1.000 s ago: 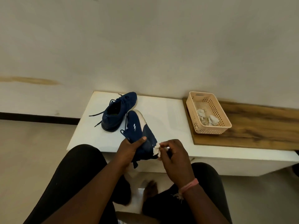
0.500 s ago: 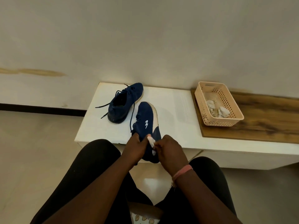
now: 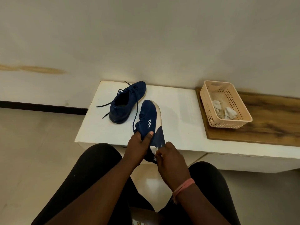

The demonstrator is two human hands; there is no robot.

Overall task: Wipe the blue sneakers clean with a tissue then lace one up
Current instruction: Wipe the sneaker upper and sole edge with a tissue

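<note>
Two blue sneakers are on the white bench (image 3: 100, 127). One sneaker (image 3: 125, 103) stands upright at the back with its dark laces loose. The second sneaker (image 3: 150, 120), turned on its side with a white logo and white sole edge showing, lies over the bench's front edge. My left hand (image 3: 139, 143) grips it by the collar, thumb on the upper. My right hand (image 3: 168, 158) pinches a crumpled white tissue (image 3: 153, 150) against the sneaker's heel end.
A peach plastic basket (image 3: 227, 117) holding crumpled used tissues sits on a wooden board (image 3: 276, 132) at the right of the bench. The wall runs right behind the bench. My knees in black trousers are below the front edge.
The sneaker has stayed in my left hand while my right hand with the tissue has slid down toward the heel end. The camera view has shifted slightly.
</note>
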